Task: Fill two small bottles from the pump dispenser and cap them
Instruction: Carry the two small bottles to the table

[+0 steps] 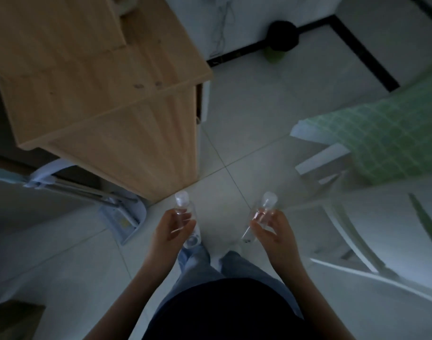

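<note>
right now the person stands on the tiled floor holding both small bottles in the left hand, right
Not both in the left hand. The head view shows the left hand gripping one bottle and the right hand gripping the other bottle, while the person stands on the tiled floor.

Left hand (172,225): grips 1 clear capped bottle (186,218). Right hand (275,229): grips second clear capped bottle (260,217). Wooden desk (92,77) beyond.

Dim, underexposed indoor shot, soft blur all over, heavy wide-angle bending at edges, faint glints on the clear bottles (187,218).
</note>
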Demonstrator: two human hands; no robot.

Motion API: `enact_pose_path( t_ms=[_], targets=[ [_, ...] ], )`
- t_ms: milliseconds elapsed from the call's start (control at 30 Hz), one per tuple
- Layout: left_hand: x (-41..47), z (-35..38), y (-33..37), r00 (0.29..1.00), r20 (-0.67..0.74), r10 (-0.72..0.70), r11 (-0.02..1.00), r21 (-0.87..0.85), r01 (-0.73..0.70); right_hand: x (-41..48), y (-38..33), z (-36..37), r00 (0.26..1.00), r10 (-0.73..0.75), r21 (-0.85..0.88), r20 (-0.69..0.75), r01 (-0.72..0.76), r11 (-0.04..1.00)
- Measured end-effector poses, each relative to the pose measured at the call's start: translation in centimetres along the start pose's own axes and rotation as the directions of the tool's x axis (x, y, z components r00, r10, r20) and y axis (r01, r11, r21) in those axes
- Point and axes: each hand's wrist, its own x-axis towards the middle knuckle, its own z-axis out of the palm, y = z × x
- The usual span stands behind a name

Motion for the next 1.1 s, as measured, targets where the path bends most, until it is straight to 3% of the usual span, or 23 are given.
enact_pose_path(
  t_ms=[267,533,733,900,1100],
  targets=[
    [-3.4,7.5,0.7,0.964,0.262,0.046,0.986,0.142,-0.086,-4.9,4.6,-7.4,0.983,0.054,0.171,-0.175,-0.024,0.985],
    [-9.5,19.7,-1.0,0.898,0.428,0.103,0.965,0.174,-0.194,-12.6,11.9,-18.2,0.92,0.152,0.25,-0.361,-0.061,0.966],
    [-15.2,29.1,-1.0,0.77,0.631,0.093,0.956,0.16,-0.247,-18.9,16.0,-25.7,0.827,0.213,0.288,-0.521,-0.064,0.955],
    [-19.0,35.8,-0.7,0.635,0.771,0.044,0.929,0.201,-0.309,-23.4,19.0,-29.8,0.706,0.307,0.384,-0.638,-0.054,0.922],
    [-21.1,42.8,-0.6,0.476,0.878,-0.038,0.887,0.249,-0.389,-25.9,22.0,-32.9,0.578,0.419,0.497,-0.7,-0.026,0.867]
  ],
)
